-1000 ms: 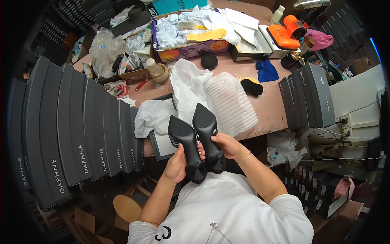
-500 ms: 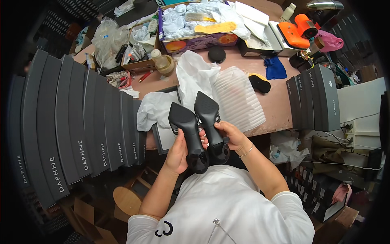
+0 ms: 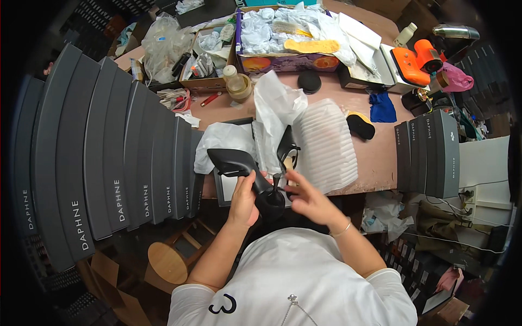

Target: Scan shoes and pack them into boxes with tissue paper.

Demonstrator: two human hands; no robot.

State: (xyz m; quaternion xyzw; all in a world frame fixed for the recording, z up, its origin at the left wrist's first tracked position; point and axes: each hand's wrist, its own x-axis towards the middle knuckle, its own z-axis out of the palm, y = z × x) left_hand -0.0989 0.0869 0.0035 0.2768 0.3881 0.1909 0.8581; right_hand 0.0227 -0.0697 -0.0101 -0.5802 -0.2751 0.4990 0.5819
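Observation:
My left hand (image 3: 244,201) is closed around a black high-heeled shoe (image 3: 234,161), held on its side with its pointed toe to the upper left. Close to the heel of that shoe, my right hand (image 3: 311,202) has its fingers apart and holds nothing. A second black strappy shoe (image 3: 286,142) shows just beyond the hands, against white tissue paper (image 3: 274,103); its lower part is partly hidden, and I cannot tell what it rests on. Under the shoes and paper lies an open shoe box (image 3: 222,187), mostly covered.
Stacked dark grey shoe boxes (image 3: 117,157) rise at left, with more (image 3: 429,155) at right. White ribbed foam (image 3: 326,146) lies beside the paper. Behind stand a purple carton (image 3: 261,64), a glue bottle (image 3: 234,79) and an orange tool (image 3: 408,65). A black-and-yellow pad (image 3: 361,126) lies near a blue cloth (image 3: 383,106).
Both shoes were held side by side, soles up. Now my left hand has turned one onto its side; the other is away from my right hand, whose fingers have spread.

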